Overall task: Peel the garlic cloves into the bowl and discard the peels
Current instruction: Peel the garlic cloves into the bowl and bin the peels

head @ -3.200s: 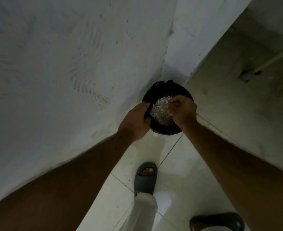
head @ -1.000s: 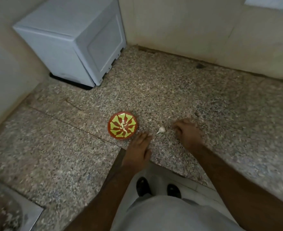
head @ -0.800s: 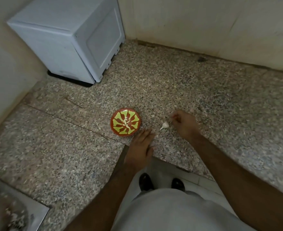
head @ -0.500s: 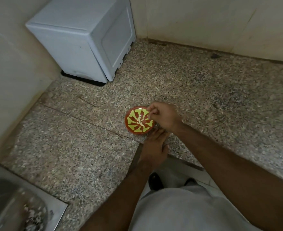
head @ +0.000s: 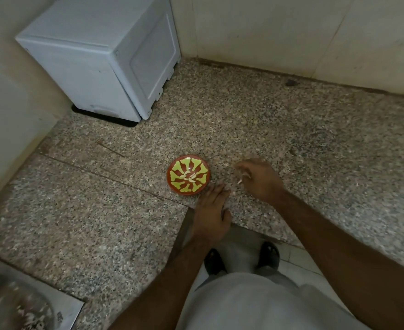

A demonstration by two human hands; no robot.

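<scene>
The right hand [head: 259, 178] hovers just beside the bowl [head: 188, 174], fingers curled round a pale scrap, seemingly garlic peel [head: 241, 180], though blur hides exactly what it pinches. The left hand [head: 211, 210] lies flat on the speckled granite surface [head: 267, 120], fingers straight and holding nothing, fingertips just short of the bowl's near rim. Inside that red bowl with its yellow-green pattern sit a few peeled garlic cloves [head: 189, 177], pale against the glaze. Judging by this, the peeling looks nearly done and loose skin is what needs gathering. To do it well, the person should pinch the papery bits firmly, sweep stray flakes together with the flat hand, and keep them clear of the bowl. Beyond, a white microwave [head: 105, 58] stands in the corner; a steel sink [head: 17, 306] shows at lower left.
</scene>
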